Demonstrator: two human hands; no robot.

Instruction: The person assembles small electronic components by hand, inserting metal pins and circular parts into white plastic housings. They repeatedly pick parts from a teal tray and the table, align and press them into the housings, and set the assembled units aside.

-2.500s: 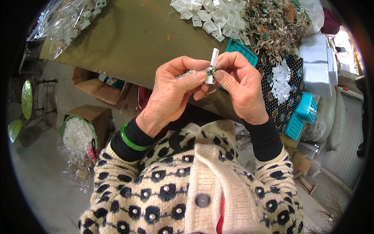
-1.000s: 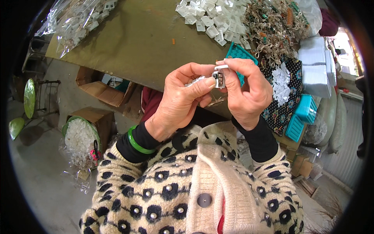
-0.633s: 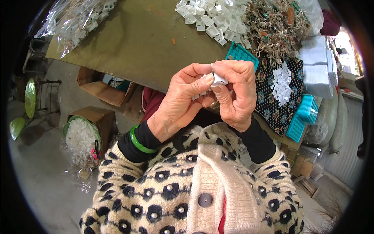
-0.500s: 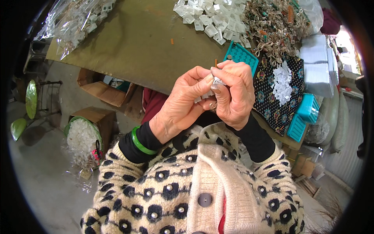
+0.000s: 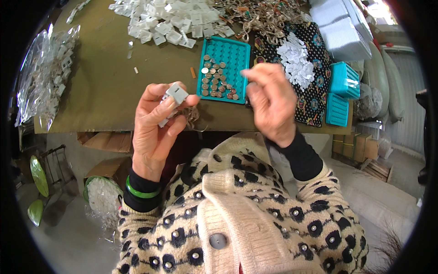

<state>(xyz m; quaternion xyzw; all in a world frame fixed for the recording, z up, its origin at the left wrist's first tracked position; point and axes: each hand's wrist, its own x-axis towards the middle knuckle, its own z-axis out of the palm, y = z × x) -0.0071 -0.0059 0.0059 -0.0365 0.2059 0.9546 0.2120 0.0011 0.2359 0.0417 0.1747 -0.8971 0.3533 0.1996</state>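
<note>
My left hand point(image 5: 155, 123) is closed round a small white plastic case point(image 5: 177, 92), square with a dark slot, pinched between thumb and fingers. Below it, more white plastic and thin brownish wires point(image 5: 192, 115) stick out of the same hand. My right hand point(image 5: 273, 102) hovers at the right edge of a turquoise tray point(image 5: 235, 55). Its thumb and forefinger are apart, a little blurred, with nothing visible between them. Small round silver discs like button cells point(image 5: 214, 78) lie in the tray's left and lower pockets.
White plastic cases point(image 5: 169, 20) are heaped at the back, beside tangled wires point(image 5: 260, 16). White slips point(image 5: 295, 61) lie on a black patterned cloth point(image 5: 315, 98) at right, near stacked turquoise trays point(image 5: 344, 81). A clear bag of parts point(image 5: 45, 77) stands left; an orange strip point(image 5: 193, 73) lies beside the tray.
My hands, together before, have parted: the left holds the white case, the right has moved to the tray's edge. The head view has shifted, showing more of the tray and its discs.
</note>
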